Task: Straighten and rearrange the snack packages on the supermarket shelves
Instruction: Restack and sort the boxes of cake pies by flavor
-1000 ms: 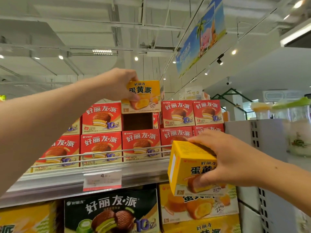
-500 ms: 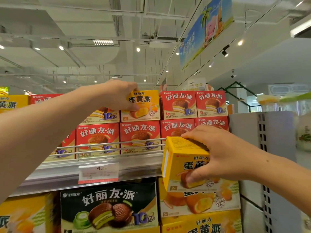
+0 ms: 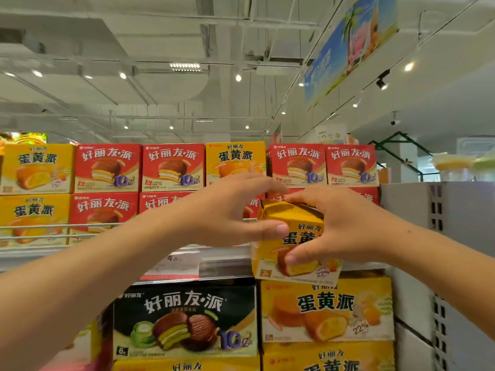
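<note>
Now the right hand (image 3: 345, 231) clamps a small yellow box (image 3: 297, 236) w/ thumb on front, fingers over top, just below the shelf rail. Left hand (image 3: 235, 210) touches its left edge, fingers spread. Prob light, stiff cardboard; grip opp. faces.

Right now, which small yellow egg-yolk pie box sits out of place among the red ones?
The yellow box in the top row, with red chocolate pie boxes on both sides.
</note>
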### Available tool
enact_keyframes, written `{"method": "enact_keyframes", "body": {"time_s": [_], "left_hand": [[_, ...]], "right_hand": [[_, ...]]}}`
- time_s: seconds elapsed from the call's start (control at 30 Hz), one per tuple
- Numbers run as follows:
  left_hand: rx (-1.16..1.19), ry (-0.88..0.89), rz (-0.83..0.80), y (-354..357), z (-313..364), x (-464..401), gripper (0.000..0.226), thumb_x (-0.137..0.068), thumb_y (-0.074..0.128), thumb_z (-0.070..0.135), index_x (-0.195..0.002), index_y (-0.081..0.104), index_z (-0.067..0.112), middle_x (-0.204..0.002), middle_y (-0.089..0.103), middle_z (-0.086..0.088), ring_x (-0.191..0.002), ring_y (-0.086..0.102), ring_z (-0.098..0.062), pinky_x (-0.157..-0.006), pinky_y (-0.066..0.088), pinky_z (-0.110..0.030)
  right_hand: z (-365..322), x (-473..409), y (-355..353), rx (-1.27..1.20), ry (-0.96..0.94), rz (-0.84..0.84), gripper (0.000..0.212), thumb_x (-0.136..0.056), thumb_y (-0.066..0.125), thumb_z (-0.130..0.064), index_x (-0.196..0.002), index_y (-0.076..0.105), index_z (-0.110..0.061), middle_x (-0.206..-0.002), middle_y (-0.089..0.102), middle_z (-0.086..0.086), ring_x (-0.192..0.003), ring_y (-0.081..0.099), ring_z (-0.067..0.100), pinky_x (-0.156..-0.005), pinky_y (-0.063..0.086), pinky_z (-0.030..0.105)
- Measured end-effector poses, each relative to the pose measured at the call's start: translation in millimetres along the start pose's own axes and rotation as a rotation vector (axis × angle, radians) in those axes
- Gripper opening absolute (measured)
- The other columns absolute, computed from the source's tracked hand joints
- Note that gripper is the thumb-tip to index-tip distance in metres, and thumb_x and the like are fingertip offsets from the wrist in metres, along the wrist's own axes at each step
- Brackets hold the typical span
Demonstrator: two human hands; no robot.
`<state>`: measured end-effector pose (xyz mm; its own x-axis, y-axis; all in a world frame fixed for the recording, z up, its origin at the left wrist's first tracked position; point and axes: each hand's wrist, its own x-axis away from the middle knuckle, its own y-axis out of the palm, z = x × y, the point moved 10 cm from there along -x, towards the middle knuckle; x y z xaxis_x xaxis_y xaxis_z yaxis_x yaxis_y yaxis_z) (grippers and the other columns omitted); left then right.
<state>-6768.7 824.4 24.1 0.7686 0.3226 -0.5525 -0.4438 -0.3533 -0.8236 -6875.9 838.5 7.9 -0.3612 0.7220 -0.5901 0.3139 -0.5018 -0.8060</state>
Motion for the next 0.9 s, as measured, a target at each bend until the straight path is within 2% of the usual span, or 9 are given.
{"method": "enact_keyframes", "body": {"time_s": [0.13, 0.2, 0.27, 0.33, 0.4, 0.5, 0.6, 0.77, 0.9], "left_hand": [[-0.100, -0.125, 0.198, -55.3, -38.3, -19.9, 0.087, -0.076, 0.041, 0.078, -0.146, 0.039, 0.027, -0.150, 0.040, 0.003, -0.136, 0.035, -0.010, -0.110, 0.029, -0.031], [-0.291, -0.280, 0.137, -69.1, -68.2, -33.7, 0.098, -0.070, 0.041, 0.079, -0.151, 0.031, 0.023, -0.157, 0.032, -0.003, -0.144, 0.026, -0.021, -0.117, 0.020, -0.040], [-0.510, -0.382, 0.030, -66.4, -91.1, -39.4, 0.089, -0.075, 0.053, 0.076, -0.147, 0.037, 0.025, -0.153, 0.036, -0.003, -0.144, 0.026, -0.025, -0.119, 0.011, -0.046], [-0.471, -0.401, 0.098, -68.8, -98.0, -39.2, 0.064, -0.077, 0.070, 0.059, -0.129, 0.048, 0.028, -0.126, 0.055, 0.002, -0.126, 0.042, -0.024, -0.110, 0.022, -0.042], [-0.321, -0.396, 0.205, -74.2, -96.2, -36.3, 0.049, -0.077, 0.076, 0.046, -0.109, 0.043, 0.031, -0.096, 0.054, 0.009, -0.097, 0.049, -0.019, -0.085, 0.034, -0.035], [-0.277, -0.342, 0.222, -75.7, -84.9, -33.8, 0.047, -0.081, 0.076, 0.035, -0.107, 0.038, 0.029, -0.100, 0.063, -0.002, -0.073, 0.052, -0.011, -0.056, 0.037, -0.029], [-0.135, -0.300, 0.276, -88.6, -68.9, -20.1, 0.055, -0.087, 0.071, 0.027, -0.133, 0.042, 0.028, -0.124, 0.063, 0.000, -0.076, 0.060, -0.010, -0.054, 0.045, -0.024], [-0.126, -0.361, 0.342, -141.9, -59.4, 53.9, 0.042, -0.087, 0.072, 0.025, -0.124, 0.056, 0.036, -0.090, 0.066, 0.017, -0.059, 0.062, 0.004, -0.043, 0.041, -0.010], [-0.244, -0.499, 0.328, -189.1, -85.2, 152.4, 0.041, -0.087, 0.072, 0.023, -0.124, 0.057, 0.033, -0.092, 0.064, 0.017, -0.067, 0.061, 0.000, -0.053, 0.048, -0.016]], "right_hand": [[0.8, 0.7, -9.7, -0.038, 0.004, 0.020, 0.085, -0.044, 0.066, -0.086, -0.118, 0.054, -0.046, -0.101, 0.056, -0.029, -0.096, 0.052, -0.011, -0.073, 0.051, 0.017], [3.8, 3.4, -15.4, -0.030, 0.014, 0.028, 0.090, -0.043, 0.064, -0.088, -0.122, 0.052, -0.047, -0.101, 0.055, -0.028, -0.093, 0.052, -0.010, -0.073, 0.048, 0.017], [7.1, 6.7, -19.1, -0.038, 0.026, 0.030, 0.092, -0.043, 0.066, -0.087, -0.125, 0.050, -0.048, -0.103, 0.055, -0.027, -0.094, 0.052, -0.010, -0.072, 0.049, 0.016], [9.1, 9.6, -19.7, -0.041, 0.030, 0.026, 0.096, -0.042, 0.066, -0.087, -0.128, 0.048, -0.048, -0.105, 0.055, -0.026, -0.095, 0.054, -0.007, -0.074, 0.051, 0.019], [9.6, 10.7, -19.2, -0.034, 0.036, 0.019, 0.099, -0.041, 0.065, -0.088, -0.129, 0.047, -0.047, -0.108, 0.054, -0.025, -0.097, 0.054, -0.005, -0.077, 0.051, 0.021], [-0.7, 7.7, -14.3, -0.050, 0.010, -0.014, 0.095, -0.042, 0.065, -0.086, -0.127, 0.048, -0.047, -0.108, 0.054, -0.029, -0.097, 0.054, -0.009, -0.076, 0.052, 0.020], [-19.5, 4.4, -1.9, -0.051, -0.039, -0.050, 0.096, -0.044, 0.065, -0.088, -0.129, 0.046, -0.048, -0.110, 0.053, -0.032, -0.100, 0.052, -0.011, -0.075, 0.051, 0.015], [-75.9, -14.9, 30.6, -0.067, -0.118, -0.106, 0.104, -0.040, 0.061, -0.090, -0.131, 0.047, -0.042, -0.110, 0.056, -0.028, -0.098, 0.056, -0.005, -0.079, 0.051, 0.017], [-148.5, -40.9, 54.9, -0.095, -0.210, -0.117, 0.106, -0.041, 0.065, -0.088, -0.135, 0.045, -0.043, -0.119, 0.050, -0.032, -0.108, 0.051, -0.006, -0.085, 0.044, 0.015]]}}
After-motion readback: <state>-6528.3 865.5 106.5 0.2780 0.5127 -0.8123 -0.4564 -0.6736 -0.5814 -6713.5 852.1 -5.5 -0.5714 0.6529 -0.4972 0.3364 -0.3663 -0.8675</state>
